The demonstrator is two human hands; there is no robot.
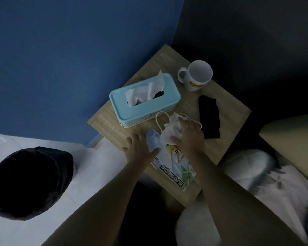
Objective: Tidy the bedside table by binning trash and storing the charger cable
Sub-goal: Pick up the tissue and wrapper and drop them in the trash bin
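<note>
The small square light-wood bedside table (226, 110) stood at the centre of the frame, against a blue wall. The person's right hand (189, 137) was closed around a crumpled white tissue (172, 132) near the table's middle, thumb under it and fingers over it. The left hand (140, 146), just left of it, gripped the upper end of a flat printed packet marked "scissors" (174, 167), which lay along the table's lower edge.

A thin white charger cable (160, 119) looped on the wood just above the tissue, part of it running under the right hand. Above that sat a pale blue rectangular tissue box (144, 105) with a white sheet sticking up from its slot. A white mug with a yellow label (196, 75) stood upright at the table's upper corner, and a flat black rectangular object (209, 118) lay at the right of the table. A round black bin (30, 181) sat on the pale floor at the lower left.
</note>
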